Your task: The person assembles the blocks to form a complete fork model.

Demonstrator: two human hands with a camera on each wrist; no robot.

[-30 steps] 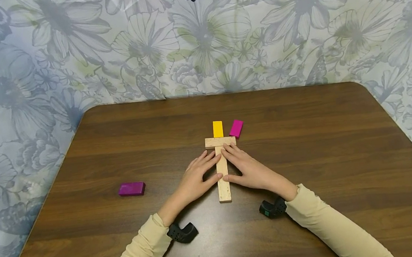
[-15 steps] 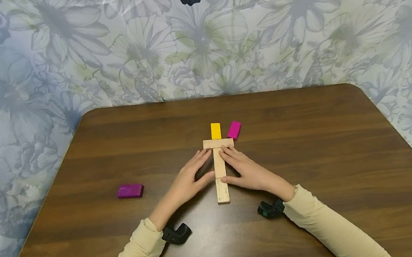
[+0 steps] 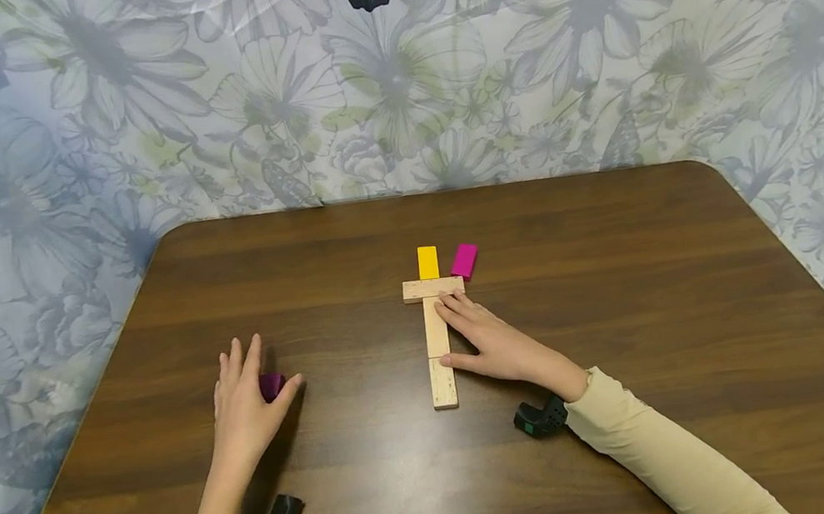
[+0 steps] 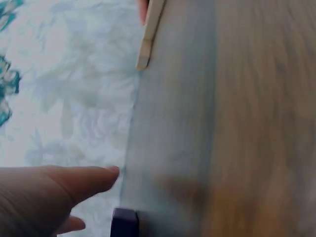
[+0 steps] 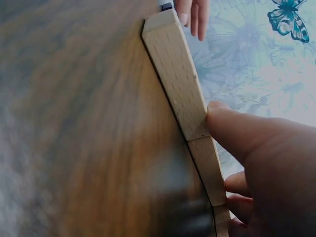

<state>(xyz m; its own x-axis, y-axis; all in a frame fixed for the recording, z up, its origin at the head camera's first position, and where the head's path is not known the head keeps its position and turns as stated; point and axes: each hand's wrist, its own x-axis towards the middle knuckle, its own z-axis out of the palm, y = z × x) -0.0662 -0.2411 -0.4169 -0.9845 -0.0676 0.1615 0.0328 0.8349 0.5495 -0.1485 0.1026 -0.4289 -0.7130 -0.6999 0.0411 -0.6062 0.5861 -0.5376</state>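
Note:
In the head view my left hand (image 3: 242,409) is over a purple block (image 3: 271,386) at the left, thumb and fingers spread apart around it. The hand hides part of that block; whether they touch cannot be told. The left wrist view shows only the end of the purple block (image 4: 124,223) near a finger. My right hand (image 3: 500,346) rests its fingertips and thumb along two plain wooden blocks (image 3: 436,327) laid end to end, fingers fairly straight. Across their far end lies another plain wooden block (image 3: 416,292).
Beyond the crosspiece stand a yellow block (image 3: 428,262) and a tilted magenta block (image 3: 464,261) at its right. Everything lies on a brown wooden table (image 3: 572,274). A flower-patterned cloth (image 3: 396,108) hangs behind the far edge.
My left hand has left the wooden blocks and moved left to the purple block. The right hand stays at the wooden row.

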